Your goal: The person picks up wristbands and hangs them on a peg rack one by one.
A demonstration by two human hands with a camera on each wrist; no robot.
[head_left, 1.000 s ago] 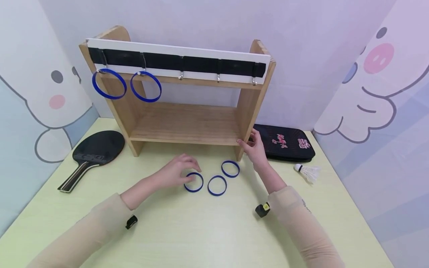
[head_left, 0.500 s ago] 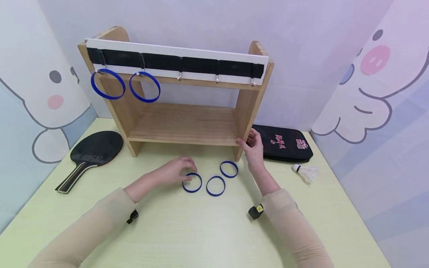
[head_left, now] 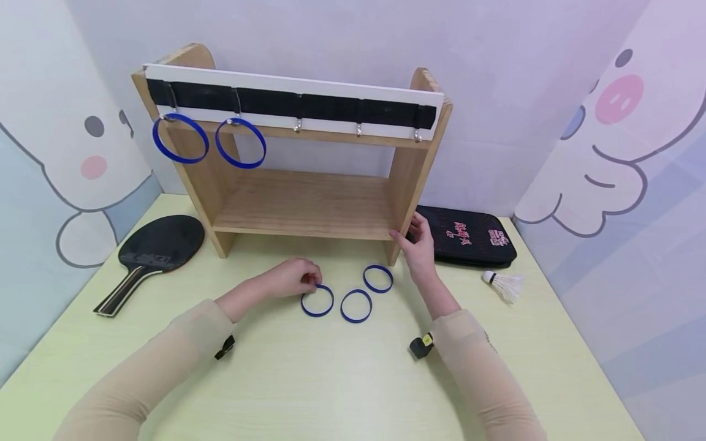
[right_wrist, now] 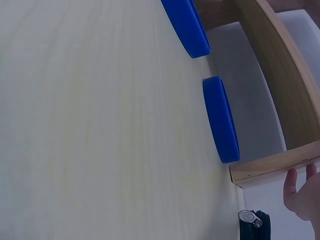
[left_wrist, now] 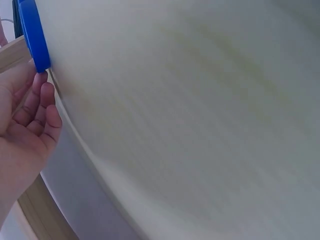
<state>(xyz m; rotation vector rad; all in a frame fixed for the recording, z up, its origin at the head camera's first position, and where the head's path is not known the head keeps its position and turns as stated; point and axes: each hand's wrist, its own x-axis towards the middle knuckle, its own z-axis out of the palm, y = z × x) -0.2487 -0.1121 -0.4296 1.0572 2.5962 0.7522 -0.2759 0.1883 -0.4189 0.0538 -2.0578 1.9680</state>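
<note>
My left hand [head_left: 292, 278] pinches the rim of a blue ring [head_left: 317, 315] lying on the table; the left wrist view shows this ring [left_wrist: 35, 37] at the fingertips. To its right lie a second blue ring [head_left: 355, 321] and a third blue ring [head_left: 378, 291]. My right hand [head_left: 420, 254] grips the lower right side panel of the wooden shelf [head_left: 309, 205], thumb in front, fingers partly hidden behind. Along the shelf's top, a white board with black tape [head_left: 331, 110] bears several metal hooks. Two blue rings hang on the two leftmost hooks.
A table tennis bat [head_left: 162, 244] lies left of the shelf. Right of it are a black zip case [head_left: 469, 236] and a shuttlecock [head_left: 504, 283]. Printed walls stand close behind and at both sides of the table [head_left: 342, 380].
My left thumb and fingers have closed on the left ring's rim; before, they were spread over it. The ring has hardly moved. My right hand keeps its hold on the shelf.
</note>
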